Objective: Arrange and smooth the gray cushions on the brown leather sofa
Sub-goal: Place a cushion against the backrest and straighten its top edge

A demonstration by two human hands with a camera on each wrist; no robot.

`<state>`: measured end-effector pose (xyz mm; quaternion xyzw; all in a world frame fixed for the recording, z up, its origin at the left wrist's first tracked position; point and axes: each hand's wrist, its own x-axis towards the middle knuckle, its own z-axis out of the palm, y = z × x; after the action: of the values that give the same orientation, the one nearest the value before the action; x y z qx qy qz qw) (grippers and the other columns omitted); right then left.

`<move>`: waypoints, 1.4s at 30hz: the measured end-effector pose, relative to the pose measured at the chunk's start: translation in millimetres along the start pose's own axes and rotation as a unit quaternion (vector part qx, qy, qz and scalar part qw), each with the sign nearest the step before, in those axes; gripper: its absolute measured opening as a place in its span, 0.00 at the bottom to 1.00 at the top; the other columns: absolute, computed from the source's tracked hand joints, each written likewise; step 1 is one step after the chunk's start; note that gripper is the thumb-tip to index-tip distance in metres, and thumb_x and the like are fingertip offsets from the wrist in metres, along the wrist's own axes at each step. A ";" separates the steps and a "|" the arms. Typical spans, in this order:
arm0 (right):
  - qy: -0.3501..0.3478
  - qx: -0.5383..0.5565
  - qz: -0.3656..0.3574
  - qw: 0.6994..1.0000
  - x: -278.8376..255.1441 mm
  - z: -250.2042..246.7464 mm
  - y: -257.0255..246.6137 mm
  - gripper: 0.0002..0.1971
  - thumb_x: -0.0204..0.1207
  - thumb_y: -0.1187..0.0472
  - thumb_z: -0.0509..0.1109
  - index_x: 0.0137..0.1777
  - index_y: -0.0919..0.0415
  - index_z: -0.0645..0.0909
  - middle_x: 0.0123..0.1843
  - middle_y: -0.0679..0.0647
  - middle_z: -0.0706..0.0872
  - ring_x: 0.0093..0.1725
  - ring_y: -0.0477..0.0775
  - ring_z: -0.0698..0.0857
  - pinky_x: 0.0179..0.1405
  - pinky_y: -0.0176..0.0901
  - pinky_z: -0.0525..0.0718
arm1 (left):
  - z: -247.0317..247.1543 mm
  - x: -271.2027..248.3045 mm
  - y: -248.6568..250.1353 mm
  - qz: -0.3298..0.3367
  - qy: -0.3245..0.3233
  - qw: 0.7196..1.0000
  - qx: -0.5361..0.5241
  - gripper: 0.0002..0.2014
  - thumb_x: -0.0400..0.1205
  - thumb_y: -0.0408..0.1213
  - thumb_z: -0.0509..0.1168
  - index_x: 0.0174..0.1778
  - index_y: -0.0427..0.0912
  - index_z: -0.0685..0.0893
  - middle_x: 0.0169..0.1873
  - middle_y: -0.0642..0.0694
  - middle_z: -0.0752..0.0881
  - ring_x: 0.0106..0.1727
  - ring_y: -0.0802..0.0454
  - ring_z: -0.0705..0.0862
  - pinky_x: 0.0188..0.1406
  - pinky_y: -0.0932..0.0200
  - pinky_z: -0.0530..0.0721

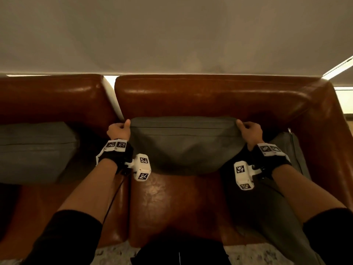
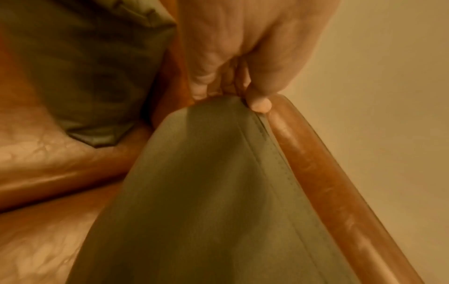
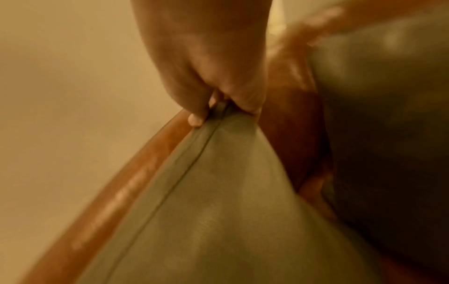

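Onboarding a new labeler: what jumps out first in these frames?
The middle gray cushion, stood against the backrest of the brown leather sofa, with the left hand and the right hand each pinching a top corner. A second gray cushion sits on the seat to the left, a third against the right armrest.

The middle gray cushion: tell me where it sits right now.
In the head view the middle gray cushion leans against the sofa backrest, its top corners pinched by the left hand and right hand.
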<state>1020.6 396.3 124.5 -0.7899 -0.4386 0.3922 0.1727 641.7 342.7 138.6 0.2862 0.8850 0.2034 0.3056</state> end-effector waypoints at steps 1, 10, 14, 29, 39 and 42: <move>0.007 0.009 -0.004 1.000 1.9 1.0 0.4 0.23 0.81 0.48 0.66 0.61 0.70 0.82 0.60 0.66 0.85 0.62 0.65 0.83 0.62 0.52 0.80 | -1.9 2.4 1.5 0.007 0.007 1.000 0.001 0.20 0.85 0.43 0.59 0.54 0.26 0.85 0.44 0.35 0.83 0.59 0.34 0.81 0.58 0.50 0.76; 0.053 0.001 -0.003 0.999 -6.5 12.9 -1.0 0.22 0.81 0.51 0.66 0.63 0.72 0.80 0.62 0.68 0.83 0.64 0.66 0.81 0.59 0.50 0.76 | 4.9 10.2 -1.1 -0.016 0.004 1.000 -0.022 0.21 0.84 0.45 0.61 0.62 0.31 0.84 0.61 0.32 0.84 0.64 0.35 0.81 0.63 0.50 0.76; 0.075 0.016 -0.004 0.997 -10.3 18.6 -4.3 0.22 0.83 0.53 0.64 0.65 0.72 0.77 0.66 0.68 0.81 0.66 0.65 0.79 0.53 0.42 0.70 | 6.3 7.1 4.3 -0.025 0.017 0.999 -0.045 0.19 0.85 0.42 0.60 0.62 0.29 0.82 0.62 0.31 0.83 0.65 0.36 0.79 0.64 0.50 0.75; 0.013 0.078 -0.038 0.996 -46.0 20.9 69.3 0.10 0.77 0.54 0.71 0.51 0.61 0.85 0.50 0.60 0.89 0.55 0.61 0.86 0.62 0.64 0.82 | 11.6 -16.0 -66.3 0.071 0.041 0.996 -0.035 0.16 0.84 0.37 0.62 0.57 0.27 0.85 0.56 0.28 0.85 0.61 0.33 0.81 0.62 0.50 0.74; 0.004 0.110 -0.002 0.994 -44.2 16.4 72.1 0.12 0.78 0.56 0.70 0.54 0.65 0.83 0.51 0.59 0.87 0.53 0.59 0.87 0.62 0.57 0.84 | 17.9 -15.5 -69.6 0.104 0.017 0.992 -0.063 0.15 0.83 0.38 0.64 0.58 0.30 0.84 0.55 0.31 0.86 0.59 0.36 0.82 0.59 0.51 0.76; 0.015 0.076 -0.039 0.996 -51.1 12.8 76.9 0.06 0.80 0.59 0.68 0.46 0.61 0.83 0.45 0.57 0.88 0.49 0.58 0.87 0.61 0.59 0.83 | 14.0 -14.2 -78.5 0.107 0.011 0.992 -0.059 0.12 0.82 0.35 0.65 0.55 0.30 0.86 0.52 0.32 0.87 0.57 0.36 0.84 0.60 0.52 0.76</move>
<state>1037.9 310.3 92.9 -0.7626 -0.4353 0.4056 0.2538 630.1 277.2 92.4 0.3584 0.8392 0.2900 0.2884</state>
